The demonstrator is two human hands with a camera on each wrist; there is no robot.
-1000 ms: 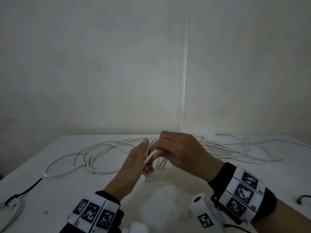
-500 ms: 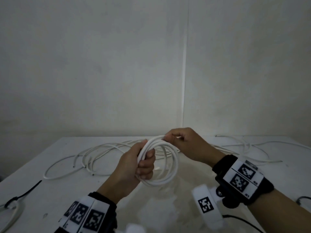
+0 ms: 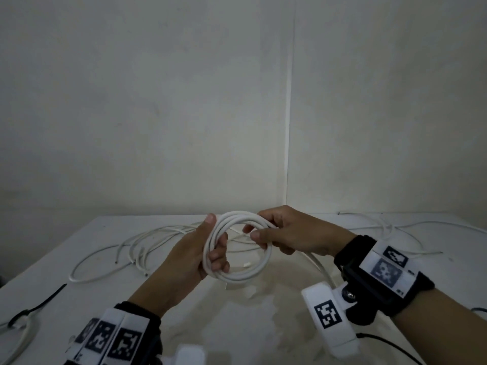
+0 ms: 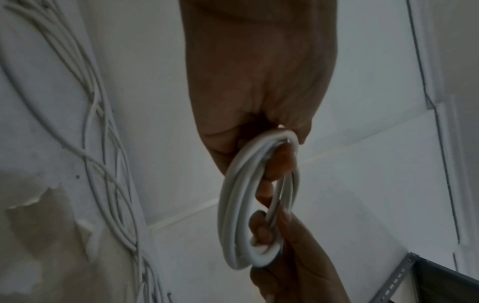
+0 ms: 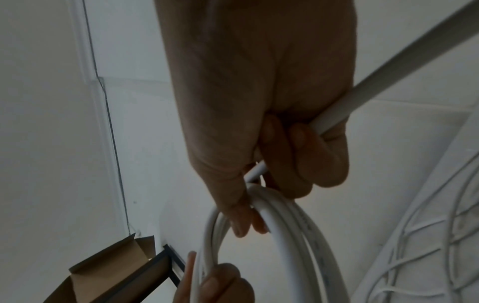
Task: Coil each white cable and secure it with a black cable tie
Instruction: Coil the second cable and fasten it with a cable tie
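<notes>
A white cable coil [image 3: 245,272] of several loops hangs above the table between both hands. My left hand [image 3: 208,248] grips the coil's left side, fingers curled through the ring, thumb up behind it. My right hand [image 3: 266,230] pinches the coil's upper right part, and the cable's loose tail [image 3: 320,267] runs down under its wrist. The left wrist view shows the coil [image 4: 233,205] edge-on, held by my left hand [image 4: 269,155]. In the right wrist view my right hand [image 5: 249,217] holds the coil [image 5: 293,225] and the tail [image 5: 376,82]. A black cable tie [image 3: 39,304] lies at the table's left edge.
Several loose white cables [image 3: 137,248] sprawl across the far half of the white table [image 3: 250,325], reaching right [image 3: 395,230]. A tied coil [image 3: 15,330] lies at the left edge. A black cord [image 3: 477,310] shows at the right edge. A cardboard box [image 5: 111,272] stands beside a dark frame.
Both hands rose from the table with the cable. The bunched cable has spread into a round coil, and my right hand moved from over the left hand to the coil's upper right.
</notes>
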